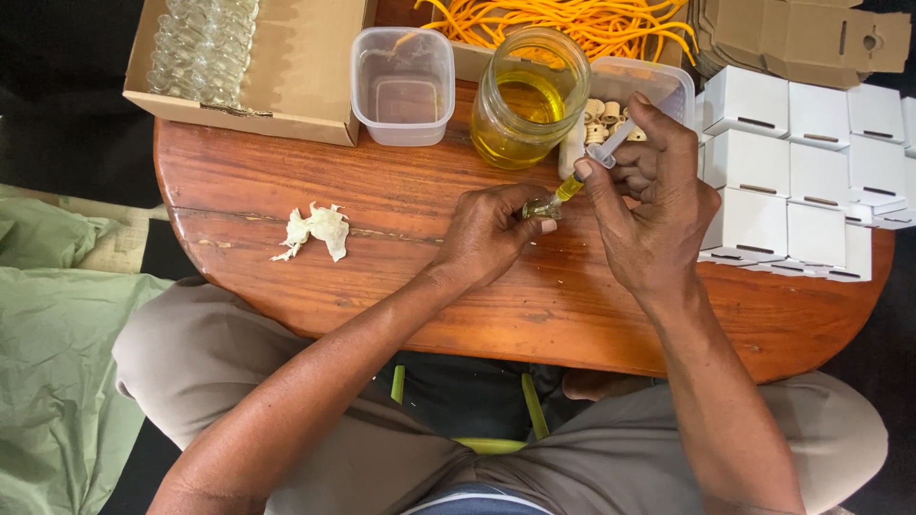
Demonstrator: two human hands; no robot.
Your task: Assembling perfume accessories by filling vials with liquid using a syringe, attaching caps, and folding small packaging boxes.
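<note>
Yellow oil inside a thin syringe [593,164], pinched by the right hand [649,205] with thumb and fingers pressed around the barrel, tip angled down-left. Directly under that tip, a small glass vial [544,207], clamped between the curled fingers of the left hand [491,234]. Both grips closed tight on their things; syringe tip and vial mouth meeting or very nearly so, too small to tell which.

Just beyond the two grips, towards the far table edge: a glass jar of yellow oil [528,95], open-topped, near the syringe's upper end. Beside the jar, behind the right hand's knuckles, a clear tub of small cork stoppers [637,100]. Left of the jar, an empty clear plastic tub [403,84], then a cardboard box of clear vials [250,65]. Far back, a heap of orange cord [563,24].

Close on the right of the right hand: rows of small white boxes [811,162], crowding that side nearly to the wrist. To the left of the left hand: bare reddish wooden table [248,181], with only a crumpled scrap of whitish tissue [315,231] well apart. Near table rim just beneath both wrists, forearms crossing it
</note>
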